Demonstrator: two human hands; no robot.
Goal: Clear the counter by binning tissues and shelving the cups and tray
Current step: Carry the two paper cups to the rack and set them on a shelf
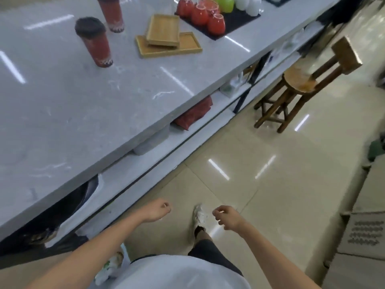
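1. Head view is filled on its left and upper part by a grey marbled counter (62, 122), whose front edge runs diagonally from lower left to upper right.
2. Below that edge, an open shelf (210, 109) is seen, on which a red packet (195, 113) and a grey box (152, 140) are kept.
3. Broad bare room is left on the near half of the countertop; only light streaks are reflected there.
4. Two tall red cups are stood on the far part of the counter: the nearer cup (94, 41) is capped with a dark lid, and the farther cup (111, 13) is partly cut off by the top of the frame.
5. Two wooden trays (166, 37) are stacked just right of the cups, the upper one set askew on the lower.
6. Red, green and white cups (208, 14) are placed upside down on a black mat (233, 24) beyond the trays.
7. A wide stretch of glossy tiled floor (260, 163) is left open right of the counter; a wooden stool (295, 88) is stood near the shelf further along.
8. The left hand (158, 211) is held low over the floor beside the shelf, fingers curled loosely inward, nothing gripped or touched.
9. The right hand (227, 217) is held likewise, loosely curled and empty, apart from the left.
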